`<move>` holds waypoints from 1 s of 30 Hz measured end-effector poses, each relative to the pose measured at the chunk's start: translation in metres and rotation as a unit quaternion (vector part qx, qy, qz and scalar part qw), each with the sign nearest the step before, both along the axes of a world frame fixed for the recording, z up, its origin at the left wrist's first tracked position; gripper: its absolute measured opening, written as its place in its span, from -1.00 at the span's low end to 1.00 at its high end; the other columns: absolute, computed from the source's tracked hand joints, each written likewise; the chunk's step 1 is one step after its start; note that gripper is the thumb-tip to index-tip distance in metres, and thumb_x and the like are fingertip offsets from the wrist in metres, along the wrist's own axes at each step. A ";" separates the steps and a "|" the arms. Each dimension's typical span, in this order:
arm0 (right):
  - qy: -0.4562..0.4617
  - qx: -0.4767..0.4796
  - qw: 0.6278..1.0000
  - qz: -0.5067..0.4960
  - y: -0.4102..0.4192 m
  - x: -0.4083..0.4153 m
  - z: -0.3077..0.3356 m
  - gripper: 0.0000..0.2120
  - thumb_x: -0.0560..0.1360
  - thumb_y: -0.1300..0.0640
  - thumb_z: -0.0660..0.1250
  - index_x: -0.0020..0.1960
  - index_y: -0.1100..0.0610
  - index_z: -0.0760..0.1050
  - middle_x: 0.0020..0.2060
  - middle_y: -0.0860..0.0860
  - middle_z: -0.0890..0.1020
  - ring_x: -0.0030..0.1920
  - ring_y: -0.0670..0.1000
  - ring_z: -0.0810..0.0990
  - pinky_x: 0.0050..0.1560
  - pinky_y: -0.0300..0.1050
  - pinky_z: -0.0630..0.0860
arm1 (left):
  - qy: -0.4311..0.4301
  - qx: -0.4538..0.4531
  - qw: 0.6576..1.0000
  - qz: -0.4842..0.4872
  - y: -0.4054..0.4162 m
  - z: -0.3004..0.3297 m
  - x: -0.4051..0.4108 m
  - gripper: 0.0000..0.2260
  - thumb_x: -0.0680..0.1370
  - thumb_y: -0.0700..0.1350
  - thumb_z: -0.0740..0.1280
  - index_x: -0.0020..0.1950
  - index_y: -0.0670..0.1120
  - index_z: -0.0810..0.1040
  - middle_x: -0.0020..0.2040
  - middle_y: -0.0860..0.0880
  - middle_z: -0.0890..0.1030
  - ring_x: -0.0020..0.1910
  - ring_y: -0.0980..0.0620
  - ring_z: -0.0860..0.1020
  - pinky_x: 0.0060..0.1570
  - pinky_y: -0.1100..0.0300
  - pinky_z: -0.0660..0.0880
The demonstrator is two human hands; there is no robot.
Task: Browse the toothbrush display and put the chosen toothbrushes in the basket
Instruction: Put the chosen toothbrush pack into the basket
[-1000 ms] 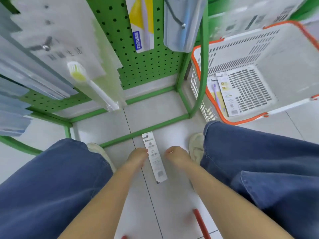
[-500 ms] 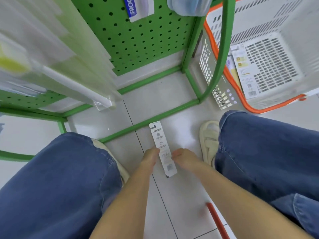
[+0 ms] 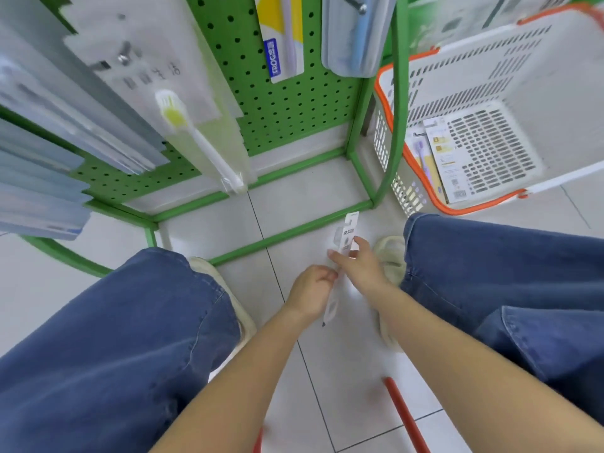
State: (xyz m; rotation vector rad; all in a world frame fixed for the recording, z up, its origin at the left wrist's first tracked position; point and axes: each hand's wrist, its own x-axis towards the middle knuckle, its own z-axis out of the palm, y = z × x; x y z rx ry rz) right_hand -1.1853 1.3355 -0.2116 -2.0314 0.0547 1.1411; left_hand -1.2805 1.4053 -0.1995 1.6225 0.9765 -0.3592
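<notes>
Counts: 2 hands, left hand and right hand, both gripping 1 white toothbrush pkg at approx centre. 1 white basket w/ orange rim at 2 o'clock held 2 pkgs. 1 green pegboard rack at 12 o'clock. 2 shoes were visible.

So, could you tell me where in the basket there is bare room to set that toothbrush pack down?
The white slotted basket with the orange rim has bare floor across its middle and far side. Its near-left corner is crowded: two flat carded packs lie there. Both hands, left and right, grip the narrow white toothbrush pack beside it.
</notes>
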 end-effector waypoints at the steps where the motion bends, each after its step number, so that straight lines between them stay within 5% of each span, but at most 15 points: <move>1: -0.013 0.010 1.000 -0.012 -0.001 0.002 0.008 -0.39 0.49 0.00 0.41 0.44 0.15 0.27 0.18 0.07 0.55 0.19 0.10 0.53 0.12 -0.10 0.41 | -0.012 0.035 0.999 -0.030 -0.001 0.013 -0.002 -0.78 0.58 -0.29 0.15 -0.06 -0.16 0.59 0.06 -0.04 0.52 0.07 -0.02 0.47 -0.03 0.25 0.31; 5: -0.014 0.063 0.998 0.014 -0.005 0.011 0.052 -0.53 0.44 -0.02 0.45 0.28 0.09 0.43 -0.07 0.01 0.60 -0.01 0.05 0.60 0.18 0.11 0.53 | -0.075 0.007 0.997 -0.025 0.012 0.057 -0.011 -0.75 0.56 -0.31 0.22 -0.07 -0.08 0.67 0.07 -0.01 0.60 0.14 0.06 0.53 0.18 0.25 0.35; 8: 0.011 0.130 0.990 0.051 -0.006 0.022 0.105 -0.63 0.51 0.06 0.40 0.25 0.06 0.38 0.01 0.01 0.58 -0.02 0.02 0.61 0.09 -0.04 0.56 | -0.115 -0.007 0.990 0.080 0.034 0.101 -0.008 -0.88 0.57 -0.26 0.30 0.04 -0.11 0.59 0.00 0.00 0.57 0.02 0.11 0.52 0.02 0.35 0.39; 12: 0.099 0.248 0.957 0.115 -0.013 0.037 0.183 -0.77 0.52 0.13 0.36 0.17 0.10 0.49 0.02 0.03 0.62 0.01 0.05 0.67 0.13 -0.02 0.59 | -0.074 -0.142 0.987 -0.021 0.054 0.151 -0.007 -0.50 0.48 0.05 0.42 0.37 -0.07 0.44 0.26 0.01 0.55 0.26 0.05 0.51 0.35 0.13 0.35; 16: 0.151 0.317 0.927 0.133 -0.023 0.049 0.230 -0.58 0.40 0.11 0.36 0.25 0.13 0.49 0.02 0.06 0.65 -0.04 0.03 0.69 -0.02 -0.12 0.62 | -0.129 -0.240 0.959 -0.071 0.052 0.187 -0.003 -0.70 0.46 0.05 0.43 0.12 -0.07 0.57 -0.03 -0.03 0.64 -0.07 0.01 0.60 -0.01 0.21 0.56; 20: 0.094 0.301 0.939 0.137 -0.030 0.060 0.252 -0.80 0.53 0.27 0.27 0.12 0.15 0.55 -0.07 0.06 0.71 -0.11 0.01 0.70 -0.03 -0.12 0.64 | -0.148 -0.180 0.968 -0.097 0.047 0.212 0.009 -0.72 0.50 -0.07 0.41 0.18 -0.12 0.56 -0.20 0.07 0.64 -0.30 0.19 0.58 -0.33 0.36 0.49; 25: 0.004 0.338 0.939 0.065 -0.029 0.064 0.257 -0.85 0.49 0.13 0.35 0.05 0.06 0.58 -0.14 -0.05 0.71 -0.17 -0.05 0.68 -0.17 -0.24 0.60 | -0.154 -0.113 0.974 -0.121 0.049 0.226 0.022 -0.80 0.49 -0.08 0.41 0.10 -0.05 0.60 -0.18 0.08 0.68 -0.24 0.16 0.62 -0.27 0.33 0.52; 30: -0.027 0.361 0.931 -0.047 -0.022 0.059 0.243 -0.90 0.58 0.16 0.29 -0.05 0.08 0.57 -0.23 -0.06 0.70 -0.24 -0.08 0.67 -0.21 -0.26 0.57 | -0.184 -0.002 0.978 -0.094 0.048 0.219 0.035 -0.90 0.48 -0.16 0.48 -0.09 -0.05 0.58 -0.38 0.10 0.64 -0.44 0.23 0.53 -0.39 0.36 0.40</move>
